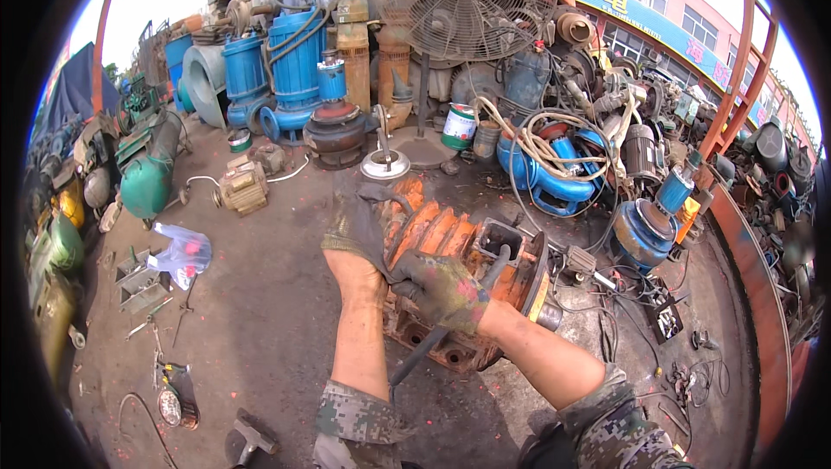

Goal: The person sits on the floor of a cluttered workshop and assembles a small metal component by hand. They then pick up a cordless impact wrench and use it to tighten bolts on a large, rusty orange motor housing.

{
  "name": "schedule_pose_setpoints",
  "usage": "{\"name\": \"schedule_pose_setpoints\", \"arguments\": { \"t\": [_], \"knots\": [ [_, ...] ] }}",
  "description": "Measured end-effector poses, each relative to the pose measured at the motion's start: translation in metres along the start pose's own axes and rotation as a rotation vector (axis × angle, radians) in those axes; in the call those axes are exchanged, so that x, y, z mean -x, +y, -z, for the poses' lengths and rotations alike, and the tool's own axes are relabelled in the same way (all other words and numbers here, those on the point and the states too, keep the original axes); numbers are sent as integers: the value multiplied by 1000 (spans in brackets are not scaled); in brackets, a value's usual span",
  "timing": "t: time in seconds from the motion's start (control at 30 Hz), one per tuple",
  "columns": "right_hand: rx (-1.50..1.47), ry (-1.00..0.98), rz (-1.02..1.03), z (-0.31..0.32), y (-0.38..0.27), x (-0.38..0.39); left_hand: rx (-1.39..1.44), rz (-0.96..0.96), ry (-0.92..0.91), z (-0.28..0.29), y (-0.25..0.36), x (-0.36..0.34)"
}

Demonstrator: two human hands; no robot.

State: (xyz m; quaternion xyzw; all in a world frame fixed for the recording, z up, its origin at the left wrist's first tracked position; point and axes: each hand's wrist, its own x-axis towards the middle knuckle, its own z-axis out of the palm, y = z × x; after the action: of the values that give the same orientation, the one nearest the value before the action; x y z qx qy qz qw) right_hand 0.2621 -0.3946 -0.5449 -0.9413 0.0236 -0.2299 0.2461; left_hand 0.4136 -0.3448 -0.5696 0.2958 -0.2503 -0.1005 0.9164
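Observation:
A rusty orange motor housing point(441, 231) with ribs lies on the ground in front of me, its square terminal box point(502, 240) open at the top. A thick dark cable point(417, 358) runs past its near side. My left hand point(353, 225), in a soiled work glove, is raised over the housing's left end, its fingers loosely stretched and partly hidden. My right hand point(443, 289), gloved too, is closed beside the left wrist. Its fingers pinch the dark edge of the left glove point(377, 240). Below the right hand, the housing's base with bolt holes shows.
At lower left are a hammer point(251, 439), a round can point(176, 408) and a plastic bag point(184, 253). A small tan motor point(242, 189) lies farther off. Blue pumps point(294, 62) and a large fan point(467, 6) stand behind. Loose cables point(610, 326) cover the ground at right.

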Motion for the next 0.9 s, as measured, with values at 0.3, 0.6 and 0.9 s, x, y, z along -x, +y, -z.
{"name": "schedule_pose_setpoints", "arguments": {
  "t": [0.3,0.6,0.9],
  "knots": [
    [69,-110,62,-8,0,3,-1261,-692,-754,13,-16,-24],
    [-50,-176,-97,38,14,44,200,385,-536,-52,-47,13],
    [-258,-253,-95,65,26,72,936,821,-630,-96,-25,36]
  ]
}}
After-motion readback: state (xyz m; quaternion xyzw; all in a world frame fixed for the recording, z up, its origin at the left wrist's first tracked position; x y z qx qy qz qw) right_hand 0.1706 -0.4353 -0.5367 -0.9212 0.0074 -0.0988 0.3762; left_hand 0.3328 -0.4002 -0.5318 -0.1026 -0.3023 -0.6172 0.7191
